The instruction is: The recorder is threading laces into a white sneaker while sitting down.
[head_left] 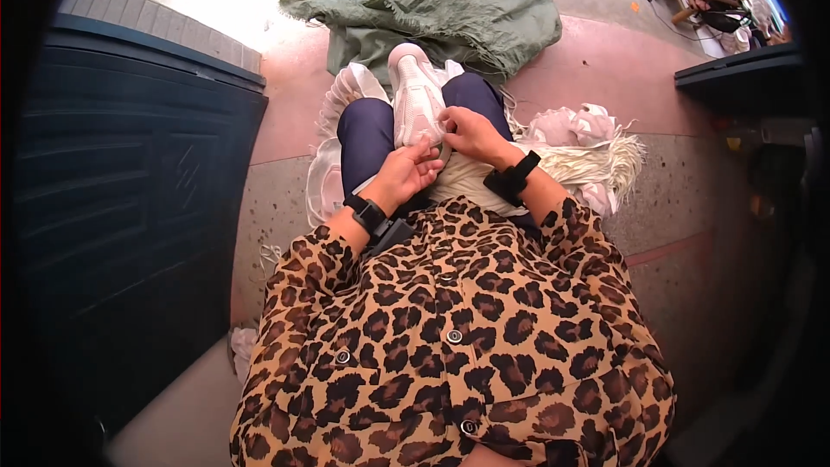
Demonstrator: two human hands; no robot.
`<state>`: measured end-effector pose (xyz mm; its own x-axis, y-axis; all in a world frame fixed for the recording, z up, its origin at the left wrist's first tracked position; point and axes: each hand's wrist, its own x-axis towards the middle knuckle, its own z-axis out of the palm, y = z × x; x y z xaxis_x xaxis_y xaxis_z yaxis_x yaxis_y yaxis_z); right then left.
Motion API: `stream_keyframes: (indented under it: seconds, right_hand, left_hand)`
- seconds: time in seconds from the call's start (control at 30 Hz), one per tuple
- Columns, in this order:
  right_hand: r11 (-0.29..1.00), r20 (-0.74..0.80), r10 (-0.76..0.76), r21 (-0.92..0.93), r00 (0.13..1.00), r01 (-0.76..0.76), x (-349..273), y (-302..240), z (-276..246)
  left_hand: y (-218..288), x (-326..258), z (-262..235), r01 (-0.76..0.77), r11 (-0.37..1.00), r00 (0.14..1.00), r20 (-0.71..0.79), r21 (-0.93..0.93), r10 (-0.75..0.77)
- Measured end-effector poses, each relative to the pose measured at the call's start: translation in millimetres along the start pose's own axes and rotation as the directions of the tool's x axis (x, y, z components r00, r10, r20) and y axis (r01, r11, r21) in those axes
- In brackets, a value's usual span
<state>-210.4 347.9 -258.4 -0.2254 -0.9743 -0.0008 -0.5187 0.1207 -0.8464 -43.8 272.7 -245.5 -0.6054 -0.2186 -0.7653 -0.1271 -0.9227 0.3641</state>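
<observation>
Left hand [406, 175] at the near end of a pink-and-white shoe [418, 102], fingers loosely curled, palm partly up; cannot tell whether it grips. Right hand [471, 134] just beside, fingers bent in at the shoe's right edge; any pinch hidden. Shoe lies between the knees [367, 134], running away from the grip. Right of the grip: bundled cream strands [596, 160], pale pink shoes [553, 128] beside them. Well beyond the grip: rumpled green sheet [441, 4].
</observation>
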Motion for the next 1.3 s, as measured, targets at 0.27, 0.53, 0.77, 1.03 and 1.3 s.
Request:
stream_keyframes:
  seconds: [0.27, 0.53, 0.77, 1.03, 1.3]
  right_hand:
    - [0.981, 0.083, 0.029, 0.190, 0.996, -0.045, -15, -8, 4]
    - [0.999, -0.104, 0.030, -0.041, 0.994, -0.034, -46, -14, -66]
    - [0.989, -0.095, -0.130, -0.077, 0.987, 0.123, -69, 3, -52]
    - [0.827, 0.128, -0.198, -0.510, 0.972, 0.236, -53, -2, -36]
    - [0.984, -0.008, 0.058, -0.168, 0.998, -0.058, -49, -37, -65]
  left_hand:
    - [-5, -17, -3, 0.011, 0.999, 0.999, -0.034, 0.043, -0.010]
    - [16, -58, -12, 0.022, 0.923, 0.996, -0.090, 0.385, 0.013]
    - [17, -61, -3, -0.089, 0.815, 0.985, -0.069, 0.573, 0.156]
    - [3, -38, 11, -0.350, 0.263, 0.925, 0.288, 0.899, 0.247]
    - [-3, -37, 25, -0.593, 0.093, 0.781, 0.542, 0.800, 0.310]
